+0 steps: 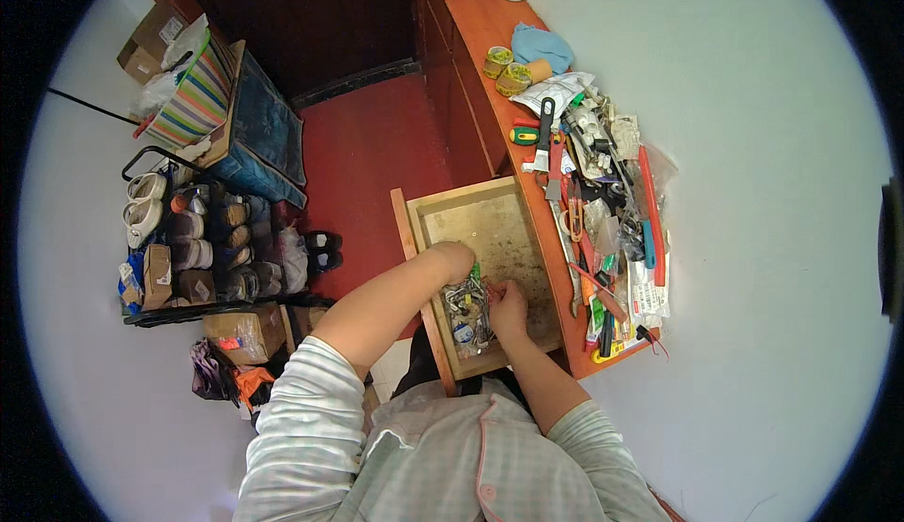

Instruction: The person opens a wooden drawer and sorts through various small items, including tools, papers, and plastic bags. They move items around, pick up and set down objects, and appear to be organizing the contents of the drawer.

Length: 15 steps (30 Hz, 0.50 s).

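Note:
A pulled-out wooden drawer (466, 218) is in front of me, its bottom stained with dark specks. Both my hands reach into it. My left hand (455, 262) is bent down by the drawer front, its fingers hidden behind the hand, close to a small green item (476, 271). Beside the pile of small metal hardware (462, 307), my right hand (508, 309) has its fingertips drawn together near something small and reddish; whether it grips that is too small to tell. A round white-and-blue piece (463, 333) lies among the hardware in the near part of the drawer.
Tools crowd the orange desktop (487, 28) along the wall: a scraper (556, 169), a long wrench (565, 254), a red bar (652, 215). Tape rolls (513, 79) and a blue cloth (542, 47) sit farther back. At left stands a shoe rack (212, 307) with boxes around it.

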{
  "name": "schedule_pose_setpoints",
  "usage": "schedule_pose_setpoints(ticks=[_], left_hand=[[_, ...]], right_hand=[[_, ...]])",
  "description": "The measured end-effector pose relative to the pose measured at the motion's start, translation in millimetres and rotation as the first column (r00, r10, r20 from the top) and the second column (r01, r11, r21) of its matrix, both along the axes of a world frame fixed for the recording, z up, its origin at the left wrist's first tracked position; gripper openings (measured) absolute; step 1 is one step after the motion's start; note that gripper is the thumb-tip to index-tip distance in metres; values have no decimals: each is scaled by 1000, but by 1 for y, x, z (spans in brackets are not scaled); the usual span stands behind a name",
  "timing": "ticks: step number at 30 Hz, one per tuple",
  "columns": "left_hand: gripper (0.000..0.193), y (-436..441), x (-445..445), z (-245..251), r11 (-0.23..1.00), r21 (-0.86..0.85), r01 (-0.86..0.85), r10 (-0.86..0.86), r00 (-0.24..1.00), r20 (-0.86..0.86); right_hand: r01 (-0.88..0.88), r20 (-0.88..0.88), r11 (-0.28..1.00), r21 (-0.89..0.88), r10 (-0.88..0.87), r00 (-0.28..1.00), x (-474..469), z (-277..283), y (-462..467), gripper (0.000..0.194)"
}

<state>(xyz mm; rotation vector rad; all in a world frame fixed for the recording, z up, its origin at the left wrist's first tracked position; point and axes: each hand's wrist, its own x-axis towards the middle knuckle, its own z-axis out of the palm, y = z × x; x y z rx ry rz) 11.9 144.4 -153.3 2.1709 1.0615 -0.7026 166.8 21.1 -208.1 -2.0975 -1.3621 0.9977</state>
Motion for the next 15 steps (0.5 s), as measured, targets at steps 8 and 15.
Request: schedule_pose_setpoints(ticks=[8,15], left_hand=[[25,11,-5,-20,997,-79,-8,8,1000,-4],[24,5,-13,-35,999,-28,42,-40,997,61]], right_hand=[[-20,-194,980,-197,-19,981,-19,4,1,17],[-194,-183,968,-157,164,969,-15,18,4,24]])
